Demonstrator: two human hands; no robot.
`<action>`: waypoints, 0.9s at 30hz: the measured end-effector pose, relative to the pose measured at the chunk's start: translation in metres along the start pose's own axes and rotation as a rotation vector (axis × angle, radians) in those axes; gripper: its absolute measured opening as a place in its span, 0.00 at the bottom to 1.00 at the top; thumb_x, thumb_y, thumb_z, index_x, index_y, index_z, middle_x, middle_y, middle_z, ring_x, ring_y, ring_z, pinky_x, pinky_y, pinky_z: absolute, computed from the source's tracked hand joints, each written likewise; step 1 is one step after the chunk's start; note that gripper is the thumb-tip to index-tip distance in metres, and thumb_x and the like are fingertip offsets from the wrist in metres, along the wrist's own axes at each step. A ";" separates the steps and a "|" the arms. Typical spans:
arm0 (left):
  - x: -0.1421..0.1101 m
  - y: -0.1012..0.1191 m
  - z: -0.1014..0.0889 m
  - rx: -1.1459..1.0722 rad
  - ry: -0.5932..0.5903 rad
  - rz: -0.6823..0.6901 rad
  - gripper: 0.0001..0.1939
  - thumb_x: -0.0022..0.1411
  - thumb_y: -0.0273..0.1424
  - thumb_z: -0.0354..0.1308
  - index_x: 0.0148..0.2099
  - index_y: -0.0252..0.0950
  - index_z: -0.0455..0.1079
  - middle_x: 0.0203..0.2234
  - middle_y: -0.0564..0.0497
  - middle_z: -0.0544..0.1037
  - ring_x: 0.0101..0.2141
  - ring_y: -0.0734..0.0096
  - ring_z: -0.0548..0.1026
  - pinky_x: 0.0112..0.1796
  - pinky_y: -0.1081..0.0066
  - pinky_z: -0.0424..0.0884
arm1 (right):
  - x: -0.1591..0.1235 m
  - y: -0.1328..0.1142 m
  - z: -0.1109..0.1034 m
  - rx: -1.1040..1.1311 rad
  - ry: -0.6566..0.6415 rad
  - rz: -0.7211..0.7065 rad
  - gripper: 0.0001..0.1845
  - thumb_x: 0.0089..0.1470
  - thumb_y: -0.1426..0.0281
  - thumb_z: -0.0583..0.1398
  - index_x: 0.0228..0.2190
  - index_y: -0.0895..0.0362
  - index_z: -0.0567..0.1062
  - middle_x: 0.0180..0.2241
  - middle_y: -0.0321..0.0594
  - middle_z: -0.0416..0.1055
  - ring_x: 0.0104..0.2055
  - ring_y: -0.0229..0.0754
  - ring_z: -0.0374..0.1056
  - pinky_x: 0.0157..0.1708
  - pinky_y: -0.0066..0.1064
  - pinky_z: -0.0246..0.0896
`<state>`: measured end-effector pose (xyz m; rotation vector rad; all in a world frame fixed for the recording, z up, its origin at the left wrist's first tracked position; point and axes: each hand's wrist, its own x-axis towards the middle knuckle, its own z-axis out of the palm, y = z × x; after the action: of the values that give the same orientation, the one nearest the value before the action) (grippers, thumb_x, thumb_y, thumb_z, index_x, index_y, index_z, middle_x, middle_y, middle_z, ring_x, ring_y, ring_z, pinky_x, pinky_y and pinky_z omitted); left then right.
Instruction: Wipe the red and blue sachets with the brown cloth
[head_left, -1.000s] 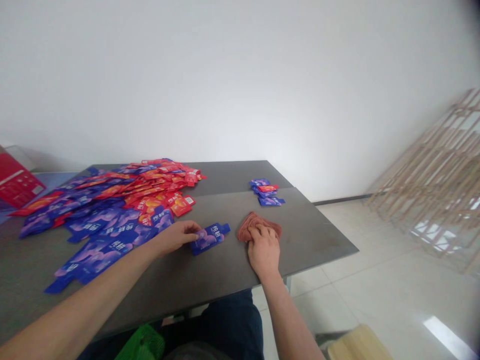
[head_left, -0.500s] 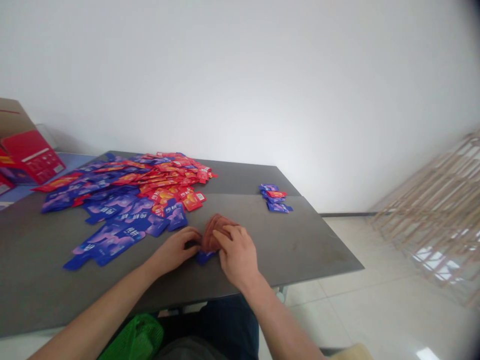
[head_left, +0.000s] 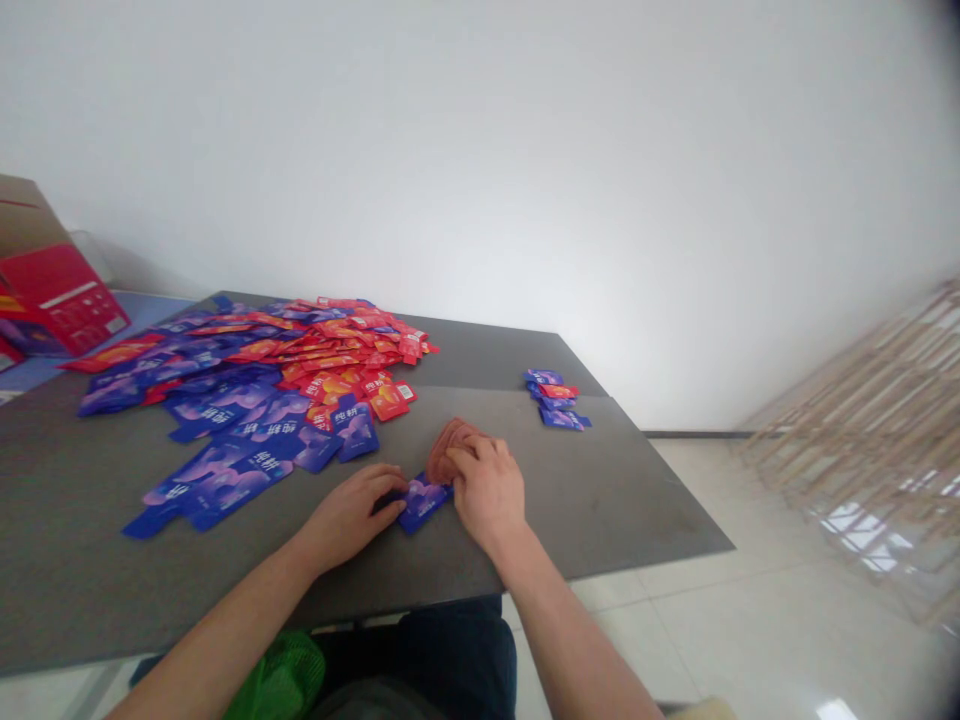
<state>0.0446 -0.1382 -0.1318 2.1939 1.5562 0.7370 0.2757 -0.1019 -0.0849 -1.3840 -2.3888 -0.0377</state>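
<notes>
Left hand: right there at the pouch, fingertips at its left end; can't tell if it's truly pinching or just touching.
Right hand: curled down over the cloth, gripping it against the worktop, its side just against the pouch.
Blue pouch: lying flat between the hands, near the worktop's front edge, and it looks held there by the left hand's fingertips.
Red-brown cloth: bunched under the right hand's fingers, ahead of the pouch and touching it, seemingly pressed on to keep it in place.
Big pouch heap: blue and red, spread ahead and to the left of the left hand, its nearest pouches just beyond those fingers.
Small pouch stack: ahead and to the right of the right hand, well apart from the heap.
Open room: bare grey worktop right of the right hand, and a narrow strip in front of both hands before the edge.
</notes>
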 end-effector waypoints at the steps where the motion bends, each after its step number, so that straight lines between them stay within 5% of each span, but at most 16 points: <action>1: 0.000 0.001 0.000 -0.007 -0.006 0.009 0.12 0.67 0.36 0.57 0.48 0.42 0.79 0.53 0.46 0.80 0.55 0.55 0.76 0.58 0.57 0.71 | -0.006 -0.008 0.002 0.030 -0.004 -0.073 0.13 0.64 0.68 0.59 0.47 0.46 0.81 0.52 0.41 0.73 0.54 0.50 0.60 0.54 0.41 0.57; 4: 0.000 0.003 -0.001 -0.002 -0.001 0.012 0.13 0.68 0.36 0.57 0.49 0.41 0.79 0.53 0.46 0.80 0.55 0.55 0.76 0.58 0.57 0.71 | -0.013 -0.012 0.010 0.051 -0.069 -0.176 0.12 0.64 0.67 0.60 0.46 0.46 0.81 0.50 0.40 0.74 0.53 0.49 0.61 0.54 0.40 0.57; 8: -0.001 0.001 0.000 0.035 0.013 -0.009 0.14 0.68 0.38 0.56 0.49 0.42 0.79 0.53 0.46 0.80 0.56 0.55 0.76 0.60 0.56 0.70 | 0.008 0.018 0.007 -0.038 -0.084 0.103 0.16 0.63 0.72 0.58 0.47 0.49 0.82 0.50 0.44 0.75 0.52 0.50 0.62 0.52 0.40 0.58; 10: -0.001 0.000 0.000 0.043 0.008 -0.014 0.14 0.68 0.38 0.57 0.50 0.43 0.79 0.54 0.47 0.80 0.56 0.56 0.76 0.60 0.56 0.70 | 0.014 0.022 -0.001 -0.033 -0.049 0.129 0.16 0.63 0.72 0.58 0.47 0.48 0.82 0.52 0.43 0.74 0.52 0.50 0.62 0.52 0.40 0.58; 17: 0.000 -0.001 0.000 0.041 -0.006 0.020 0.15 0.70 0.39 0.55 0.51 0.41 0.78 0.53 0.46 0.80 0.56 0.56 0.76 0.59 0.58 0.71 | -0.012 -0.008 0.011 0.044 -0.074 -0.174 0.11 0.63 0.67 0.59 0.44 0.48 0.81 0.49 0.41 0.74 0.52 0.50 0.61 0.53 0.41 0.57; 22: -0.001 -0.006 0.001 0.075 -0.005 0.006 0.16 0.70 0.41 0.54 0.52 0.41 0.78 0.54 0.46 0.80 0.58 0.55 0.75 0.62 0.55 0.68 | 0.008 0.031 0.014 -0.049 -0.051 0.128 0.14 0.64 0.71 0.58 0.45 0.50 0.82 0.49 0.44 0.74 0.52 0.50 0.61 0.52 0.41 0.57; 27: 0.000 -0.003 0.000 0.054 -0.018 0.009 0.15 0.70 0.38 0.55 0.51 0.41 0.79 0.55 0.45 0.79 0.57 0.55 0.75 0.60 0.55 0.70 | -0.008 -0.003 0.011 0.040 0.015 -0.061 0.11 0.64 0.68 0.59 0.44 0.48 0.81 0.50 0.40 0.74 0.52 0.49 0.61 0.52 0.40 0.57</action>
<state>0.0423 -0.1368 -0.1329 2.2405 1.5762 0.6839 0.2731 -0.1081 -0.0972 -1.2881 -2.4060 -0.0169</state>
